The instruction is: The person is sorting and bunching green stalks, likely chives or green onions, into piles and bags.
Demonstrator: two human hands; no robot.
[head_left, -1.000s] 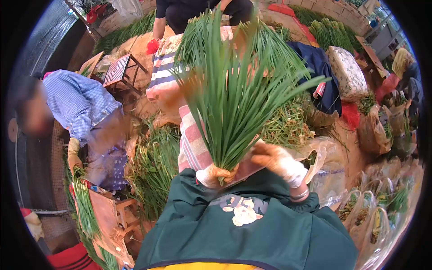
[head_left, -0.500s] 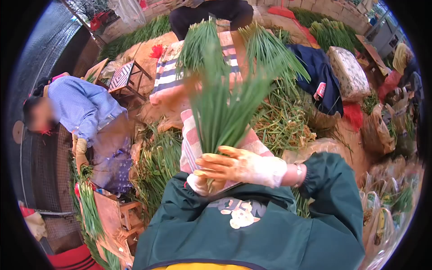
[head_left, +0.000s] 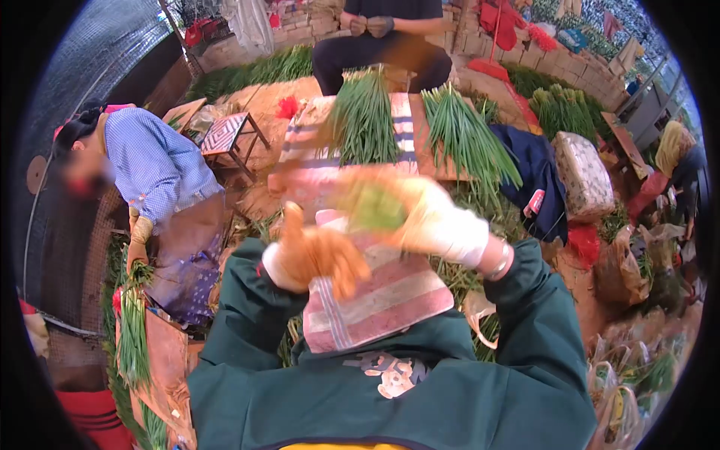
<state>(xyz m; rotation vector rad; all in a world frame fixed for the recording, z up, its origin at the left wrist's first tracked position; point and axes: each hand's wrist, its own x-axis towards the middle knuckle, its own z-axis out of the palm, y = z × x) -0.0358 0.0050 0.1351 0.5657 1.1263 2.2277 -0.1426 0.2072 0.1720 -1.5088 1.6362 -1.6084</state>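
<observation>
My right hand, in an orange-palmed glove with a white cuff, is closed around a blurred green leaf bunch, seen nearly end-on. Lower and to the left, my left hand wears a similar glove. It is empty, its thumb raised and its fingers pointing down, just above the striped cloth on my lap. Beyond my hands, one green leaf bundle rests on a striped cloth. Another bundle lies to its right.
A person in a checked shirt bends at the left near a patterned stool. A seated person is opposite. On the right are a dark blue jacket, a flowered cushion and plastic bags.
The leaf bunch that stood upright between my hands is now tilted away, in my right hand only. My left hand has come off it and opened. The view has tipped upward.
</observation>
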